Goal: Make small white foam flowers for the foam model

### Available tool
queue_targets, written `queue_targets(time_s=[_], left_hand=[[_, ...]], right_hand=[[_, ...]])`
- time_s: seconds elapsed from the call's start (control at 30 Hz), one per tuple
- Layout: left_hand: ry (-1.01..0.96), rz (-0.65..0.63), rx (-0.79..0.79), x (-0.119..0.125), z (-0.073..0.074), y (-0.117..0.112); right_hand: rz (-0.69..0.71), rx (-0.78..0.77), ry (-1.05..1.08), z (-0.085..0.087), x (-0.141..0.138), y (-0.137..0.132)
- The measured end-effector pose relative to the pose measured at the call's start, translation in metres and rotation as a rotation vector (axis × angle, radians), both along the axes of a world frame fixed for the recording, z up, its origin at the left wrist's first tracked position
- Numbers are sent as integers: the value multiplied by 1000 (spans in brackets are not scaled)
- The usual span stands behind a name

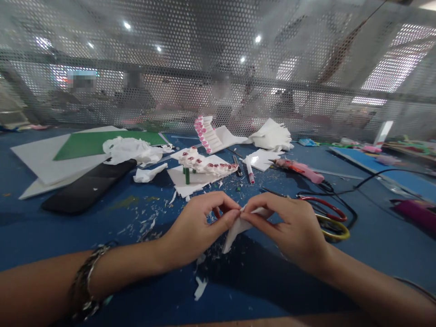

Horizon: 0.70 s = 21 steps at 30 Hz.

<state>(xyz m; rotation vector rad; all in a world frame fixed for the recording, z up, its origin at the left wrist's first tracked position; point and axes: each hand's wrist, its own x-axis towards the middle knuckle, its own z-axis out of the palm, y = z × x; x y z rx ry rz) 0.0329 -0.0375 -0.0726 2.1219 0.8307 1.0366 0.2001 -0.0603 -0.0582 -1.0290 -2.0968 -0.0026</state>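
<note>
A: Grip?
B: Left hand (195,222) pinches white paper (234,235) near its upper edge; right hand (294,222) pinches it alongside, fingertips nearly touching. Loose end slants down between them.
A: How far along?
B: Held paper plain; shaping seems unfinished. Just beyond left hand: white piece with dark-red dabs (204,163). Farther off: pink-edged piece (208,135). Both look well advanced. Beyond right hand: tissue stack (270,135), apparently unused.

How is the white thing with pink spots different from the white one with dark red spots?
The pink-spotted piece has pink dots; the red-spotted piece has dark red ones. The pink-spotted piece tilts up steeply at the back; the red-spotted piece sits lower, nearer the left hand. Both are white.
</note>
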Motion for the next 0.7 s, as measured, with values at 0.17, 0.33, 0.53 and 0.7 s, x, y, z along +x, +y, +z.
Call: queue_targets(time_s=[0.17,0.33,0.53,0.7], left_hand=[[-7,-78,55,-2,2,2],[-31,-103,47,-3,4,7],[-125,-154,-111,-2,3,10],[-164,-162,-292,-1,7,6]], right_hand=[[20,-70,47,3,-2,-2],[41,-156,84,5,1,-1],[91,-295,138,8,3,0],[96,-417,233,8,2,0]])
